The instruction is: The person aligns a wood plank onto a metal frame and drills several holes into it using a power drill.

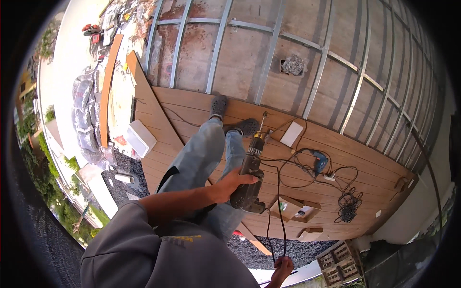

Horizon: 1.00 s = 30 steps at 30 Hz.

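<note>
My left hand (236,183) grips the body of a dark corded hammer drill (248,180), whose long bit points away from me over the deck boards. Low in the picture, at the right, my right hand (283,265) is closed on a black power cord (282,223) that hangs in a loop near the drill's handle. Beyond the bit's tip runs the edge of the brown decking (194,104). A white box (291,134) lies on the boards to the right of the bit. Farther right, a blue corded power drill (319,162) rests among its loops of cable.
A metal stud frame (275,43) spreads over the concrete beyond the decking. A long loose board (155,97) crosses the deck at left, near a white plastic container (140,138). Open cardboard boxes (313,211) and a tangled black cable (348,205) lie at right. Wooden pallets (338,262) stand lower right.
</note>
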{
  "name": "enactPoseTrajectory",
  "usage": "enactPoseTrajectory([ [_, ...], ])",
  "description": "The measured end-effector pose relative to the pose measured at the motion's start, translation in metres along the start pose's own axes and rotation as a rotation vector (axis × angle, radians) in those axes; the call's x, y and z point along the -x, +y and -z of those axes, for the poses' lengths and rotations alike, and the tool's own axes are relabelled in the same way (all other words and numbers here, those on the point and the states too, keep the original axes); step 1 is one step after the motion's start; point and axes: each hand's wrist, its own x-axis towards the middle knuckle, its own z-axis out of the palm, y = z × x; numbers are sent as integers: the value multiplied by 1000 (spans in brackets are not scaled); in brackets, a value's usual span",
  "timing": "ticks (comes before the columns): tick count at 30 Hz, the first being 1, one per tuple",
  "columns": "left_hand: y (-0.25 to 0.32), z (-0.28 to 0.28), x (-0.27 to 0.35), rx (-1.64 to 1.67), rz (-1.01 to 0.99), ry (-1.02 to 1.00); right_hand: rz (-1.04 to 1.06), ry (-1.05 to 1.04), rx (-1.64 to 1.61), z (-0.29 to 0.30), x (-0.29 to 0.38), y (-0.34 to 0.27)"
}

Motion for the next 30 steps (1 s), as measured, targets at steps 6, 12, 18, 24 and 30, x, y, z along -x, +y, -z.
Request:
enactPoseTrajectory([
  [6, 5, 61, 7, 138, -190, 106, -142, -237, 353, -20, -52, 11],
  [12, 20, 142, 27, 366, -244, 172, -83, -267, 671, -89, -98, 17],
  [18, 18, 245, 33, 547, -286, 68, 296, -261, 1138, -182, -115, 7],
  [24, 55, 335, 68, 622, -350, 57, 38, -168, 889, -325, -68, 6],
  [30, 97, 396, 87, 758, -402, 59, 376, -11, 1464, -335, -30, 65],
])
